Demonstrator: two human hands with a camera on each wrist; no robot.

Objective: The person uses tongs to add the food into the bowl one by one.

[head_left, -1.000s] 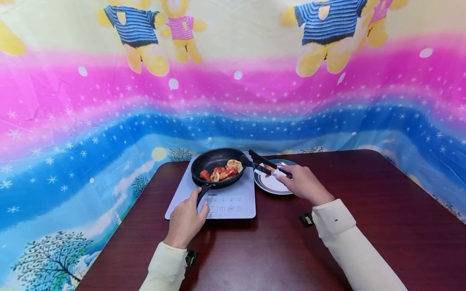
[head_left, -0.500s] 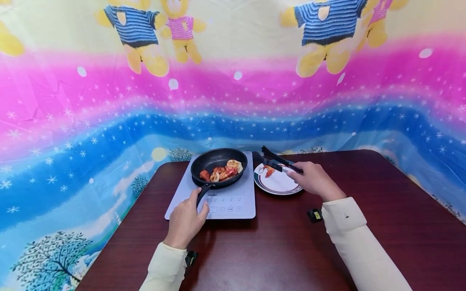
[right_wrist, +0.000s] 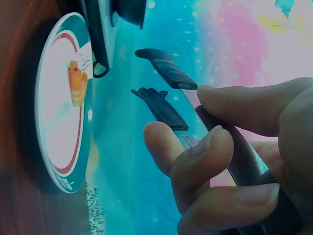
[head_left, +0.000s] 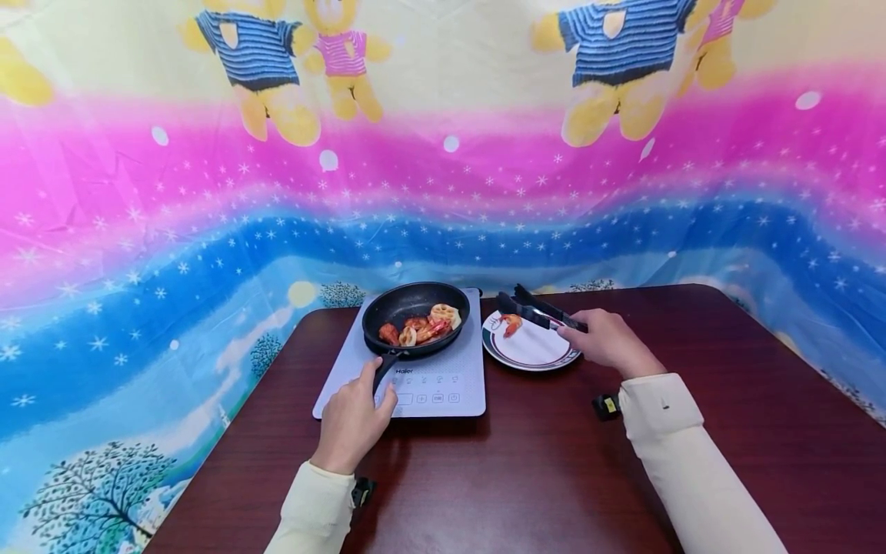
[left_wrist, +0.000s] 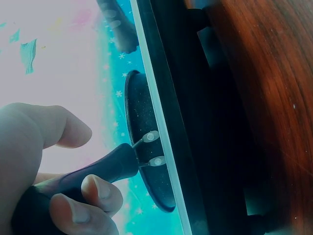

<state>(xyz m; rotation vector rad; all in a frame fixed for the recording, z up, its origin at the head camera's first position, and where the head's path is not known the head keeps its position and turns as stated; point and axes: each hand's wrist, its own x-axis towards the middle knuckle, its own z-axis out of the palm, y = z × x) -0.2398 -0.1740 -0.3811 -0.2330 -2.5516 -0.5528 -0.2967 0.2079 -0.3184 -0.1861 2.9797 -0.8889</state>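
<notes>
My left hand (head_left: 355, 419) grips the black handle (left_wrist: 93, 171) of a frying pan (head_left: 394, 300), which sits on a white induction cooker (head_left: 339, 377). Inside the pan lie reddish cooked shrimp (head_left: 432, 331) and a lotus root slice (head_left: 445, 313), with other pieces around them. My right hand (head_left: 607, 341) holds black-tipped tongs (right_wrist: 164, 90) above the plate; their tips stand apart with nothing between them. On the white plate (head_left: 533, 354), which has a green and red rim, rests one orange-red shrimp (right_wrist: 77, 83), apart from the tongs.
All of this stands on a dark red-brown wooden table (head_left: 512, 477). A patterned fabric backdrop (head_left: 443, 223) with bears and snowflakes rises close behind the table's far edge. The plate stands just right of the cooker.
My right hand has moved to the right, carrying the tongs from the pan's right rim to over the plate. The shrimp on the plate is more visible now. My left hand stays on the handle.
</notes>
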